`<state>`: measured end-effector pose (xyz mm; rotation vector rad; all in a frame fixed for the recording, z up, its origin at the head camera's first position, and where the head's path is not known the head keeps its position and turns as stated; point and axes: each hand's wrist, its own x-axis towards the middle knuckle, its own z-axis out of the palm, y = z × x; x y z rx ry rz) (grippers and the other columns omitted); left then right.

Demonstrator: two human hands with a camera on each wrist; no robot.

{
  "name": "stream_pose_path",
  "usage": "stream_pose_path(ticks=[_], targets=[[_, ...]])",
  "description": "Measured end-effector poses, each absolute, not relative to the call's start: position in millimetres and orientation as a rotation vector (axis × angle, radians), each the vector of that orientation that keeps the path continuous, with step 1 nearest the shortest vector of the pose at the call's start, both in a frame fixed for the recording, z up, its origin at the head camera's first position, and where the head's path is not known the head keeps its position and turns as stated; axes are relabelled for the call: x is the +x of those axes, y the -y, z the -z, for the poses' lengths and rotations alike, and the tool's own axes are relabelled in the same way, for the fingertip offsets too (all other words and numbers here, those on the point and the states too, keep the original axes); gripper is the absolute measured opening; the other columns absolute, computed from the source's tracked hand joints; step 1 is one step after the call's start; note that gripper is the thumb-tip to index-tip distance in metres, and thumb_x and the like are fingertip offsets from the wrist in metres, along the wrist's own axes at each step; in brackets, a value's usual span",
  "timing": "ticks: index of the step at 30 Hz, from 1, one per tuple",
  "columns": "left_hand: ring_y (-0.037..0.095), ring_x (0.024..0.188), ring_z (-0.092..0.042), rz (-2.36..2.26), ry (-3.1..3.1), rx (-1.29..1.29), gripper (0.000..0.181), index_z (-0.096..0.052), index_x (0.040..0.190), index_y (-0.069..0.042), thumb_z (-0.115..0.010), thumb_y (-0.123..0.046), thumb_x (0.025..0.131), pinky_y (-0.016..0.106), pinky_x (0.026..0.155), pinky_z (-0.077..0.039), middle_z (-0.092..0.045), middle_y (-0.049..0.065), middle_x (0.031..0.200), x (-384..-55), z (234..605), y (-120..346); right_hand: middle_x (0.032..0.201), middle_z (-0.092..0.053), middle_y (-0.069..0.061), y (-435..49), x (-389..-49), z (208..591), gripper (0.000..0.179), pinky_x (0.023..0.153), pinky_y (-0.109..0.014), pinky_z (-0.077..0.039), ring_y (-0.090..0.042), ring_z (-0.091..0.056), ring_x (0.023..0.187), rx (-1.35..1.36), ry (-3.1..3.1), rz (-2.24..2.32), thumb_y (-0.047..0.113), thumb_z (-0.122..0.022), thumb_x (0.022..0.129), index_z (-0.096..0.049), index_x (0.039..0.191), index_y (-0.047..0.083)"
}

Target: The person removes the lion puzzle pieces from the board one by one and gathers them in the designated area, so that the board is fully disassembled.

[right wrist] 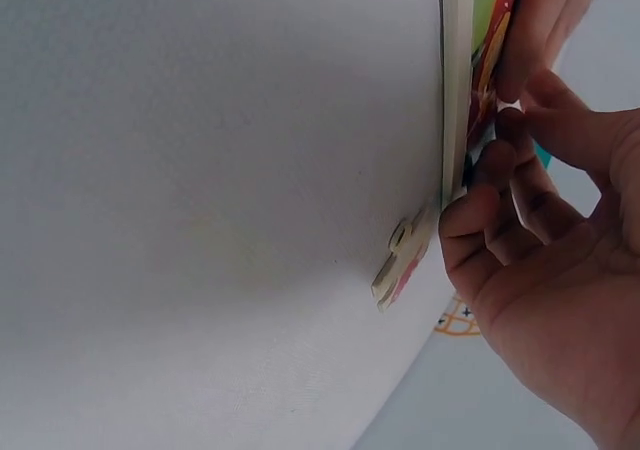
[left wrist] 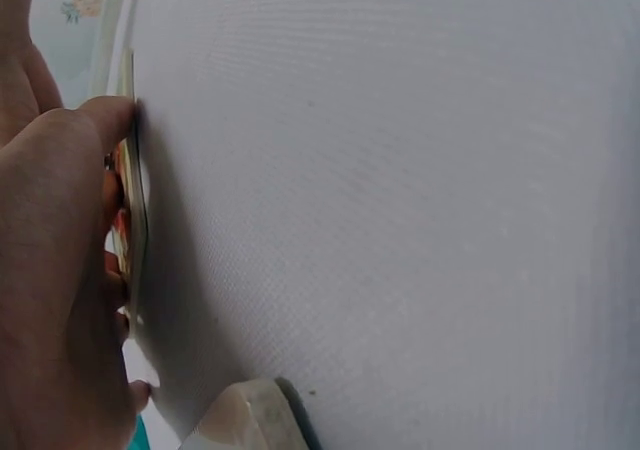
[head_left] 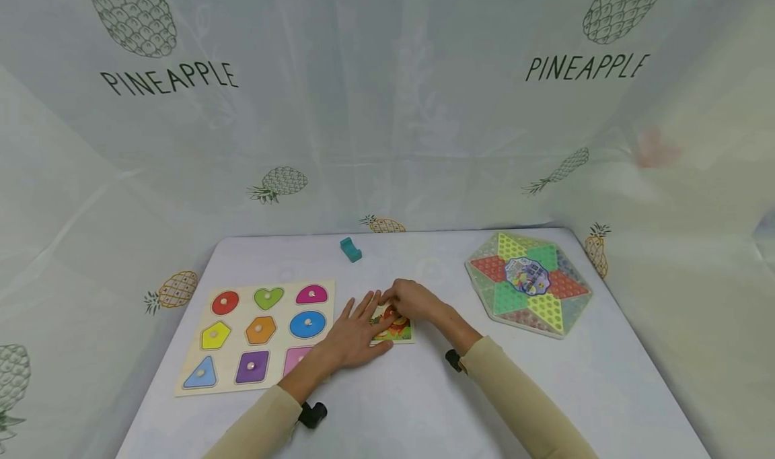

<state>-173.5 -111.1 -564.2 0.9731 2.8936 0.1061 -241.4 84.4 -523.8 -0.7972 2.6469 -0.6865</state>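
A small jigsaw puzzle point(head_left: 402, 334) in a pale wooden tray, with a red, green and orange picture, lies on the table under both hands. My left hand point(head_left: 357, 338) rests across it with fingers spread and nearly straight, the thumb along its near edge, as the left wrist view also shows. Curled over the far edge, my right hand point(head_left: 413, 300) pinches at the puzzle with thumb and fingertips; what lies between the tips is hidden. In the right wrist view, a loose jigsaw piece point(right wrist: 400, 262) with a knob lies on the table just beyond the tray.
To the left is a wooden shape board point(head_left: 232, 355) with knobbed colored shapes, partly behind my left forearm. A hexagonal Chinese checkers board point(head_left: 498, 297) lies at the right. Near the table's back edge sits a small teal block point(head_left: 350, 250). A pineapple-print curtain point(head_left: 375, 109) hangs behind.
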Motion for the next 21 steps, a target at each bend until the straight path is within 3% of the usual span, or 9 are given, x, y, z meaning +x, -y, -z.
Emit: stream_pose_path(ticks=[9, 21], targets=[[0.035, 0.155, -0.009, -0.124, -2.887, 0.99, 0.065, -0.037, 0.156, -0.033, -0.036, -0.066, 0.1, 0.064, 0.119, -0.017, -0.01, 0.014, 0.169, -174.0, 562.9, 110.7, 0.096, -0.063, 0.001, -83.2, -244.3, 531.4, 0.026, 0.075, -0.026, -0.049, -0.011, -0.053, 0.08, -0.772, -2.62, 0.749, 0.006, -0.054, 0.101, -0.078, 0.111, 0.012], [0.031, 0.156, -0.002, -0.094, -2.865, 0.953, 0.066, -0.033, 0.157, -0.036, -0.032, -0.069, 0.099, 0.063, 0.121, -0.012, -0.001, 0.008, 0.17, -174.1, 564.7, 111.6, 0.104, -0.057, -0.003, -78.1, -242.7, 529.8, 0.021, 0.077, -0.028, -0.048, -0.014, -0.052, 0.085, -0.737, -2.599, 0.762, 0.004, -0.056, 0.1, -0.076, 0.104, 0.01]])
